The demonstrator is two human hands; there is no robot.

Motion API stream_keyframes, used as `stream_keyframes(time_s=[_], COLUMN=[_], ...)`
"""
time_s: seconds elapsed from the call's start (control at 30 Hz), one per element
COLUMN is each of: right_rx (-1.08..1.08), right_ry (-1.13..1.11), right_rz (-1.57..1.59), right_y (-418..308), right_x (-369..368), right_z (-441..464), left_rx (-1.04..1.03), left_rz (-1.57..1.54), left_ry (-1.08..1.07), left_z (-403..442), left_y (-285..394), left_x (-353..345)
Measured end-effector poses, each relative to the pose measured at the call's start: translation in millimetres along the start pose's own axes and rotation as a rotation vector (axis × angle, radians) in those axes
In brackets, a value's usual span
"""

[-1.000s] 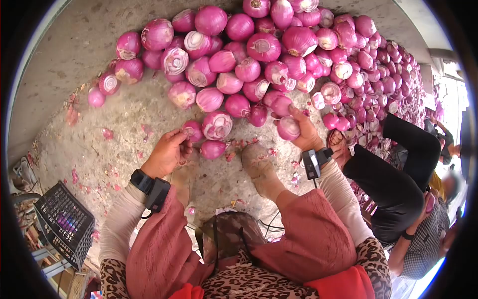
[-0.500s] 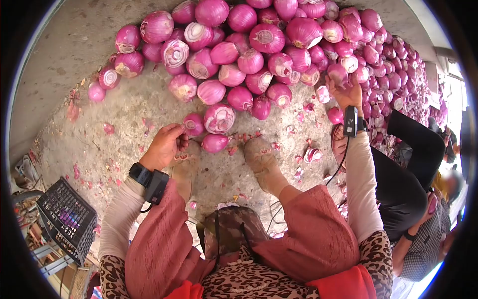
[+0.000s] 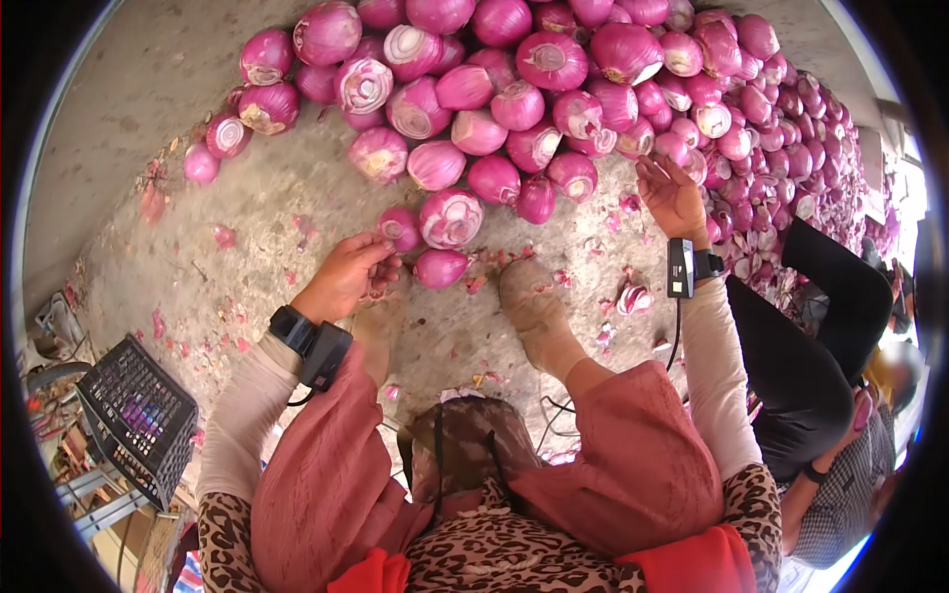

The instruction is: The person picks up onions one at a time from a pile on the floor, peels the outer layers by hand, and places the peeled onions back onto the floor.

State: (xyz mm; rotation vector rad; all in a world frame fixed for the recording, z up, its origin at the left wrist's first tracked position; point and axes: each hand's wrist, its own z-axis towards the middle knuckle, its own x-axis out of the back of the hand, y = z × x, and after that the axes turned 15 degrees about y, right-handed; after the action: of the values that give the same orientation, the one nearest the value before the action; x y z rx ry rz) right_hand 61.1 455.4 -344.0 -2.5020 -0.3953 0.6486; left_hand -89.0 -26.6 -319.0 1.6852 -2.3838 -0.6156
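Bent fingers and thumb come together on my left hand [image 3: 348,277], beside a small red onion [image 3: 399,228]; whatever may be between the fingertips is too small to make out. Close to that onion lie a larger onion with a cut face [image 3: 451,218] and another small onion [image 3: 440,268]. My right hand [image 3: 674,201] is raised at the lower edge of the onion pile [image 3: 554,61], palm up, its fingers apart and holding nothing. A small onion [image 3: 671,148] sits just beyond its fingertips.
A black crate [image 3: 138,420] stands at the left. Onion skins [image 3: 634,299] are scattered on the concrete floor [image 3: 267,198]. At the right sits another person in black trousers [image 3: 801,366]. My feet and a dark bag [image 3: 470,450] are below my hands.
My right hand moved right and up to the pile with an onion, which it has let go. My left hand stayed near the small onion. The view has shifted slightly.
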Motion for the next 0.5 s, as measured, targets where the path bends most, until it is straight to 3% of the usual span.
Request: stream_keyframes(time_s=[0.27, 0.33, 0.37, 0.4, 0.47, 0.5], right_rx=[0.048, 0.393, 0.756, 0.283, 0.346, 0.609], right_ry=[-0.055, -0.171, -0.255, 0.02, -0.208, -0.283], right_rz=[-0.063, -0.634, -1.16, -0.839, -0.986, -1.083], right_y=[-4, 23, 37, 47, 78, 101], right_x=[-2, -22, -40, -85, -98, -104], right_z=[-6, -24, -39, -67, -66, -65], left_rx=[0.033, 0.03, 0.027, 0.028, 0.021, 0.023], left_rz=[-0.005, -0.003, -0.001, 0.0, 0.001, 0.003], left_ry=[0.003, 0.004, 0.006, 0.006, -0.003, -0.001], left_z=[6, 6, 6, 6, 6, 5], left_y=[-5, -4, -4, -4, -3, -3], left_x=[4, 3, 2, 1, 1, 0])
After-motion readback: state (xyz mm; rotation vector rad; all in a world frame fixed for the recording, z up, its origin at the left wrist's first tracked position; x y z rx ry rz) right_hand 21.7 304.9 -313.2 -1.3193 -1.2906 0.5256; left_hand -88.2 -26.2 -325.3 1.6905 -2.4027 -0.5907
